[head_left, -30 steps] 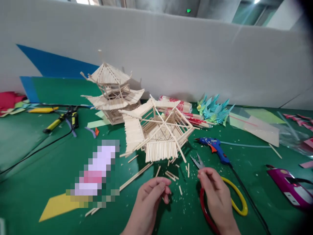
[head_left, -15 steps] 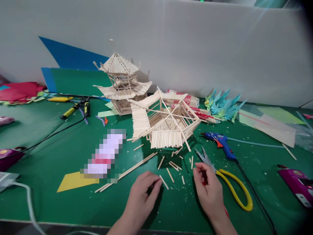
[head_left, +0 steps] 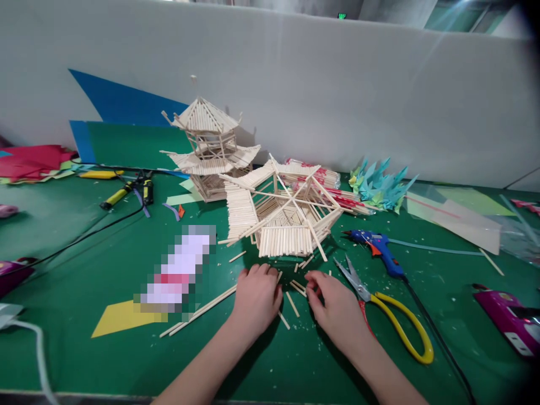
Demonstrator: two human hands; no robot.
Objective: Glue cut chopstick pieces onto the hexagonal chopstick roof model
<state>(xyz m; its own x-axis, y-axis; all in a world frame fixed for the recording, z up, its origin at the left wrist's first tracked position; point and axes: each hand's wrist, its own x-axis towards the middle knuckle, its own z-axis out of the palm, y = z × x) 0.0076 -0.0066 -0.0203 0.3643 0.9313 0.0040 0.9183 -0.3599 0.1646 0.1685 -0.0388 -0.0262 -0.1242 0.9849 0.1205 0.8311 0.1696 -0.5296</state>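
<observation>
My left hand (head_left: pixel 258 295) lies palm down on the green table, fingers curled under with their tips hidden, beside a short wooden stick (head_left: pixel 279 277). Whether it holds anything is hidden. My right hand (head_left: pixel 332 304) is half curled, its thumb and forefinger apart with nothing visible between them, close to a pair of cut sticks (head_left: pixel 299 288). Just beyond both hands stands a six-sided stick frame (head_left: pixel 287 242), partly roofed with rows of sticks. A loose stick (head_left: pixel 292 304) lies between the hands.
Right of my right hand are yellow-handled scissors (head_left: pixel 405 326) and a blue glue gun (head_left: pixel 382 250) with its cord. A tiered stick pagoda (head_left: pixel 208 160) stands behind, left of bagged sticks (head_left: pixel 354 201). Long sticks (head_left: pixel 202 309) and wire strippers (head_left: pixel 126 191) lie left.
Both hands have moved forward, toward the stick frame. My right hand has also shifted left, near the cut sticks, and my left hand now covers part of the table beside them.
</observation>
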